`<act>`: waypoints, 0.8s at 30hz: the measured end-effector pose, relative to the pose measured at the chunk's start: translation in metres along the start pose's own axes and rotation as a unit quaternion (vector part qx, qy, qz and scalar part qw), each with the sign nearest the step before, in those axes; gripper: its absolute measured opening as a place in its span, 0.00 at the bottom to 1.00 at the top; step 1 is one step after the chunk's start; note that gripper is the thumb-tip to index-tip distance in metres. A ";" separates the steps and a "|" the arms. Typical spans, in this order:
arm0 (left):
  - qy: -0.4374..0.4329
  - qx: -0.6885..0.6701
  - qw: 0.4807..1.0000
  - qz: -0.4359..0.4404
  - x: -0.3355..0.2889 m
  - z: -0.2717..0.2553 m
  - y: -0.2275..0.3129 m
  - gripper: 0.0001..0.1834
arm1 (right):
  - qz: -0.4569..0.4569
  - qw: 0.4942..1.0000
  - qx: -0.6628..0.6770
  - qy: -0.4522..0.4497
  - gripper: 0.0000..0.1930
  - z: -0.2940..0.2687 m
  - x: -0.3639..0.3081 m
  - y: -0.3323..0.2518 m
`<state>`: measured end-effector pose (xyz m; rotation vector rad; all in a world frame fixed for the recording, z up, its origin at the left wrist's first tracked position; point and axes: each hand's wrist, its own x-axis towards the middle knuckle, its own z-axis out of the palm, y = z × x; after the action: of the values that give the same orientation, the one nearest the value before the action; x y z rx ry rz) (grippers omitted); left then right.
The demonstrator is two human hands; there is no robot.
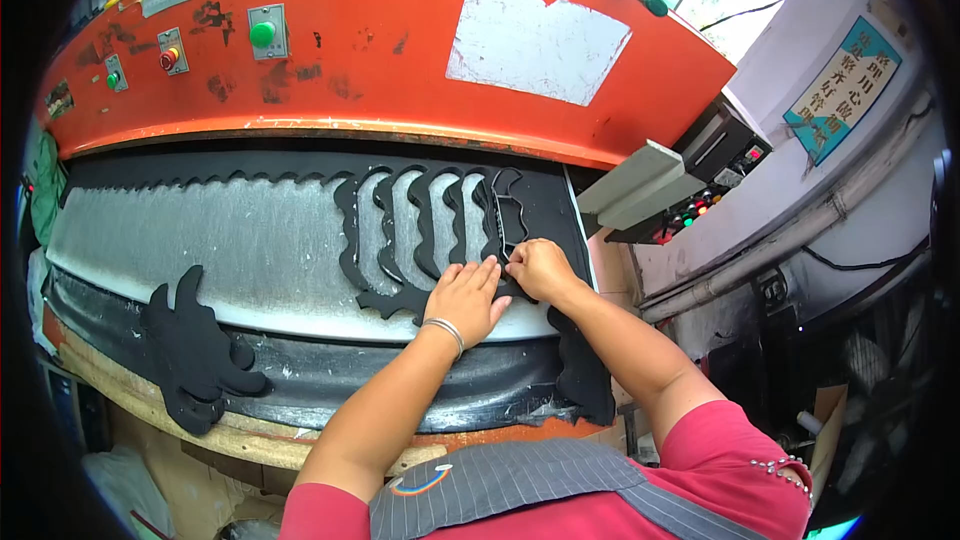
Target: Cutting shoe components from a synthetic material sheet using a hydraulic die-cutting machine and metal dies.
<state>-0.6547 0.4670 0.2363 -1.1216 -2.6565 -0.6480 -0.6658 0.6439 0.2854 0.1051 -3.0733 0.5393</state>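
My left hand (465, 290) lies with its fingers stretched out on the near edge of a black foam sheet (400, 298). Wavy strips of that sheet are left standing between curved cut-outs. Close beside it, my right hand (540, 270) has its fingers curled together at the near end of a thin metal cutting die (513, 218). The die stands on the sheet at the right end of the row of cut-outs. My fingers hide its near end. A pile of curved black foam pieces (195, 350) lies at the front left of the machine bed.
Behind the grey metal bed (200, 240) an orange press beam (390, 50) spans the width, carrying a green button (263, 34) and a red knob (168, 58). At the right stands a control box (715, 170) with lit buttons. A black scrap (580, 370) hangs over the front right edge.
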 end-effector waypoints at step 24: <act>-0.272 -0.068 0.949 0.144 0.106 -0.023 -0.026 0.11 | -0.029 0.992 -0.123 -0.002 0.11 0.004 -0.030 0.011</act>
<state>-0.7475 0.5078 0.2832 -1.9267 -2.8028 -0.5281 -0.6362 0.6545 0.2769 0.1907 -3.0979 0.1552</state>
